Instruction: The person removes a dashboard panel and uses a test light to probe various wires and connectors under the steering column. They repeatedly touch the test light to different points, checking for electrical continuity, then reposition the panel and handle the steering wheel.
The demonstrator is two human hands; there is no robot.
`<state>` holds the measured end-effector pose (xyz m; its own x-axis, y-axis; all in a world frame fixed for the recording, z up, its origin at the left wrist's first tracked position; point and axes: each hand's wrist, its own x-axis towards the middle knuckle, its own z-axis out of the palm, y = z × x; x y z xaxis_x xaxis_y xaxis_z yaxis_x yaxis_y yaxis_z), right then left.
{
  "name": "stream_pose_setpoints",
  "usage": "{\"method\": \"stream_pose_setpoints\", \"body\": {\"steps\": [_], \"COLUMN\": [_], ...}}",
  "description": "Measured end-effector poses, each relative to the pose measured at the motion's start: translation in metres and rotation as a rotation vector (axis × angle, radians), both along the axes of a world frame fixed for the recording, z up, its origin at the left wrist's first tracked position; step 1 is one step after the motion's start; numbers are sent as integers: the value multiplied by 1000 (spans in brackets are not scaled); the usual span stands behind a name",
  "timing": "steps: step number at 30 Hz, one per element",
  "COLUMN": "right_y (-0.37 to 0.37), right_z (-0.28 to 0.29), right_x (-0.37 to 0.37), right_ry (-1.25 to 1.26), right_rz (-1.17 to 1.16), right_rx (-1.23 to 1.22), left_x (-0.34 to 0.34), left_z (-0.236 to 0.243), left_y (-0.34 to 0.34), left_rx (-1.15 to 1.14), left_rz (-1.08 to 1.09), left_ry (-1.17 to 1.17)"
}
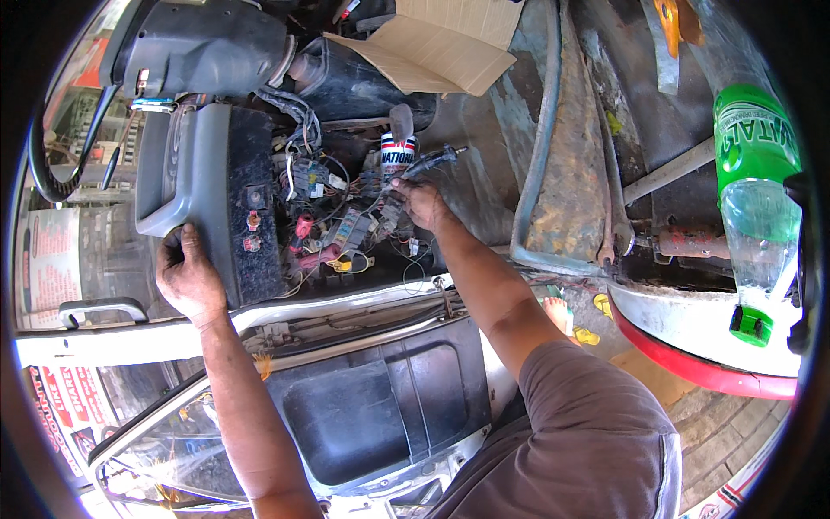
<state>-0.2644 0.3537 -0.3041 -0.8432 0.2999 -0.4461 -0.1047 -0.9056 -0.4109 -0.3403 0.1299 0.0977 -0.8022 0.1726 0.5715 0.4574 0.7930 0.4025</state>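
"What's furthest left on your feed?"

"I see the thin, dark curve of a steering wheel (62, 189). Next to it the left hand (192, 281) has thumb and finger at the lower edge of a smooth grey dash panel (206, 164) with a rounded ridge and a dusty, dark side face. I can't tell whether they clamp it or just rest there."

"And right of that panel?"

"A tangle of wiring (333, 186), thin and many-coloured, around a boxy grey fuse block (350, 229). Behind it a glossy printed can (399, 149) stands beside a dark, sheathed cable (432, 162) with a narrow tip."

"Where's the right hand?"

"The right hand (421, 206) is at the wiring's right side, fingertips bunched near the cable; what they pinch, if anything, I can't tell. Above, I see creased, matte cardboard (450, 52)."

"Far right?"

"A rough, rust-stained metal ridge (566, 173), then a clear, ribbed plastic bottle (761, 208) with a green label."
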Motion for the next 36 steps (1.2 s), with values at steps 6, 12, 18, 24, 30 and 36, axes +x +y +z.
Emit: {"method": "stream_pose_setpoints", "body": {"steps": [6,12,18,24,30,36], "right_y": [2,1,0,0,-3,4], "right_z": [0,6,7,8,33,40], "right_x": [5,0,-2,-10,-3,-4], "right_ry": [65,67,109,10,-62,-18], "right_rz": [34,-1,-79,-133,-155,-99], "right_rx": [40,39,39,391,668,497], "left_x": [2,0,0,3,3,3], "left_z": [1,1,1,1,1,1], "left_y": [1,-1,-1,2,0,2], "left_rx": [-18,-16,-20,-12,-30,-23], "left_rz": [46,41,34,39,32,41], "left_ry": [-38,-42,-31,-5,-34,-9]}}
